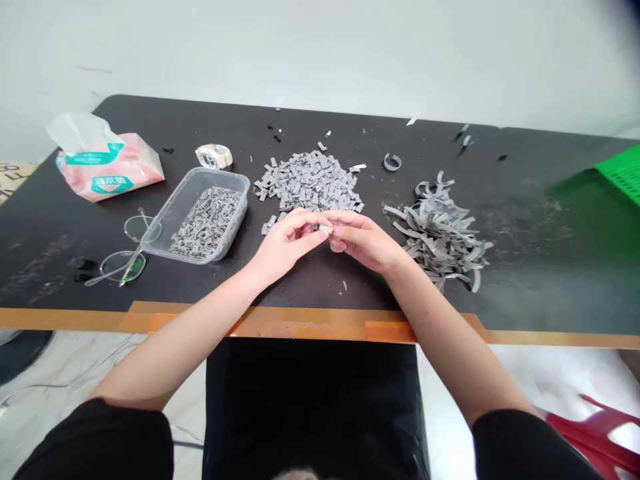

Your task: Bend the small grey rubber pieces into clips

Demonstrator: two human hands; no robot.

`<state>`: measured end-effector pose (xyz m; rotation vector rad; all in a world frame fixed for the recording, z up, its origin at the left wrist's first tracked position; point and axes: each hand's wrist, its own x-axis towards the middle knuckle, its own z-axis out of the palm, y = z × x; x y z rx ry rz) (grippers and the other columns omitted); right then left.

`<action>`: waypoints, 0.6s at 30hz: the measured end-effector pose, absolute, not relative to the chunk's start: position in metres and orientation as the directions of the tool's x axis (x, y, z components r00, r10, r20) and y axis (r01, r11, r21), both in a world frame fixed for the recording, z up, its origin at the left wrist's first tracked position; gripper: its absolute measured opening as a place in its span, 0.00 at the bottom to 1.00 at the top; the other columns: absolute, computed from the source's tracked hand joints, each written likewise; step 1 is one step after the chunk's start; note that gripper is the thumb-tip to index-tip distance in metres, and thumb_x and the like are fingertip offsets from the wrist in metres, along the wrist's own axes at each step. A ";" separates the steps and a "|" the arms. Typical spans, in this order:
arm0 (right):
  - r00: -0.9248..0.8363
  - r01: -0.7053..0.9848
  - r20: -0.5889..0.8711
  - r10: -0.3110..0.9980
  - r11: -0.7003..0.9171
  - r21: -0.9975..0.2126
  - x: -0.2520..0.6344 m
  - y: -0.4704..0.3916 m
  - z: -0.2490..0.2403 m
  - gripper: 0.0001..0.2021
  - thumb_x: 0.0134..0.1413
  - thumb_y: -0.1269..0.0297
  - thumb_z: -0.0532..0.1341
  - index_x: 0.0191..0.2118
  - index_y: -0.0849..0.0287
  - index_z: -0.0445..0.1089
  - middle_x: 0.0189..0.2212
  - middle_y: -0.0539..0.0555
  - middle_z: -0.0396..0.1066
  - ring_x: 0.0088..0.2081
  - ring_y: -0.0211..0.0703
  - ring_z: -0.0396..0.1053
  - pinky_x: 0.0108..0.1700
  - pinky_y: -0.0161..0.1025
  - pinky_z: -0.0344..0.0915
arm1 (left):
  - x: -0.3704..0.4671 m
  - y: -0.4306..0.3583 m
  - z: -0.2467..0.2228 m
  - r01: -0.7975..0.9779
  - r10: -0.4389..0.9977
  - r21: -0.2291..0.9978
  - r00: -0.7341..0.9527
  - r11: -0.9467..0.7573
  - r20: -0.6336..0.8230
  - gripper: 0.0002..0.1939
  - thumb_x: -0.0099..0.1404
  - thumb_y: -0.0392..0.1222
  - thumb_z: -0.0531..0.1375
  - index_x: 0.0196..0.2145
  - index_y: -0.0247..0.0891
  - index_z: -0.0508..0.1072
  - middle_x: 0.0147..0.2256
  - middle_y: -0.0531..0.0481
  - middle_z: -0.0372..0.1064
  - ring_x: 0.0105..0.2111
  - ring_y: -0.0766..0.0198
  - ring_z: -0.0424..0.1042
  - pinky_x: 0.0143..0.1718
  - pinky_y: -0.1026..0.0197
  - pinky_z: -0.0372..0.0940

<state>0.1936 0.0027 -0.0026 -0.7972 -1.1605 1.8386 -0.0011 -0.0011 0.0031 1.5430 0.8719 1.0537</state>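
A small grey piece point(327, 229) is pinched by left hand point(289, 245) and right hand point(366, 241) — apparently being worked. Fine control seems required.

Left hand point(280, 245) and right hand point(367, 241) hold small grey piece point(325, 229) at near edge of grey-piece heap point(315, 180); clear plastic tub point(234, 228) left of heap, curled grey strips point(443, 233) right.

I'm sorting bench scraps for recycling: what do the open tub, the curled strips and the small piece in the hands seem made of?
Tub: probably smooth, clear plastic; the dark tabletop shows through it.
Strips: dull grey, perhaps flexible plastic or rubber, since they bend into curls; fabric isn't ruled out.
Small piece: pale grey, partly hidden, too small to tell.
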 end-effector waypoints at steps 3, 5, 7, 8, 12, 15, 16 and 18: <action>-0.528 -0.250 -0.071 0.846 -0.235 -0.939 0.196 0.003 -0.003 0.13 0.54 0.60 0.71 0.45 0.57 0.78 0.24 0.44 0.62 0.26 0.33 0.54 0.31 0.35 0.54 | -0.001 0.001 0.001 -0.066 0.928 0.988 0.339 -0.138 0.153 0.06 0.61 0.44 0.68 0.36 0.44 0.82 0.31 0.53 0.61 0.32 0.65 0.62 0.36 0.61 0.61; -0.549 -0.220 -0.056 0.834 -0.209 -0.953 0.196 0.003 -0.005 0.10 0.55 0.60 0.70 0.41 0.58 0.78 0.23 0.44 0.60 0.25 0.33 0.53 0.30 0.35 0.52 | -0.001 0.000 0.002 -0.074 0.930 0.992 0.346 -0.103 0.123 0.07 0.61 0.45 0.68 0.36 0.43 0.82 0.32 0.53 0.63 0.31 0.66 0.62 0.36 0.60 0.61; -0.559 -0.205 -0.054 0.828 -0.200 -0.958 0.195 0.002 -0.005 0.09 0.55 0.59 0.70 0.38 0.59 0.78 0.23 0.44 0.60 0.25 0.33 0.53 0.30 0.35 0.50 | -0.001 0.000 0.003 -0.082 0.927 0.994 0.363 -0.075 0.100 0.07 0.61 0.46 0.69 0.35 0.41 0.82 0.32 0.53 0.65 0.30 0.67 0.62 0.37 0.59 0.62; -0.563 -0.202 -0.056 0.824 -0.203 -0.958 0.195 0.002 -0.004 0.08 0.55 0.59 0.69 0.36 0.59 0.77 0.23 0.44 0.60 0.25 0.33 0.53 0.30 0.35 0.50 | -0.001 0.000 0.004 -0.093 0.924 0.994 0.371 -0.061 0.091 0.07 0.60 0.45 0.69 0.34 0.41 0.81 0.32 0.53 0.65 0.30 0.67 0.62 0.37 0.59 0.62; -0.590 -0.203 -0.072 0.804 -0.234 -0.951 0.196 0.002 0.001 0.09 0.56 0.60 0.68 0.31 0.60 0.74 0.22 0.45 0.59 0.25 0.33 0.54 0.30 0.35 0.52 | -0.002 0.000 0.005 -0.176 0.928 0.984 0.370 0.025 0.042 0.08 0.60 0.46 0.70 0.33 0.40 0.81 0.31 0.53 0.67 0.28 0.68 0.61 0.33 0.61 0.60; -0.597 -0.217 -0.073 0.799 -0.248 -0.944 0.196 0.002 0.004 0.09 0.55 0.62 0.68 0.29 0.61 0.73 0.21 0.45 0.60 0.26 0.34 0.56 0.31 0.35 0.54 | -0.002 0.001 0.005 -0.232 0.932 0.969 0.363 0.085 0.005 0.10 0.58 0.48 0.71 0.33 0.40 0.80 0.32 0.52 0.69 0.28 0.68 0.60 0.31 0.62 0.58; -0.595 -0.223 -0.073 0.801 -0.252 -0.942 0.195 0.002 0.004 0.08 0.55 0.62 0.68 0.29 0.61 0.73 0.22 0.46 0.62 0.26 0.35 0.57 0.32 0.35 0.55 | -0.002 0.001 0.005 -0.230 0.932 0.969 0.363 0.088 0.002 0.11 0.57 0.48 0.71 0.33 0.39 0.80 0.32 0.52 0.69 0.28 0.69 0.60 0.31 0.62 0.59; -0.586 -0.235 -0.074 0.807 -0.257 -0.938 0.195 0.001 0.003 0.08 0.55 0.63 0.67 0.29 0.60 0.73 0.23 0.47 0.65 0.27 0.35 0.59 0.33 0.36 0.58 | -0.002 0.001 0.005 -0.174 0.931 0.984 0.364 0.049 0.018 0.12 0.58 0.50 0.70 0.34 0.39 0.79 0.33 0.52 0.69 0.28 0.68 0.60 0.32 0.62 0.60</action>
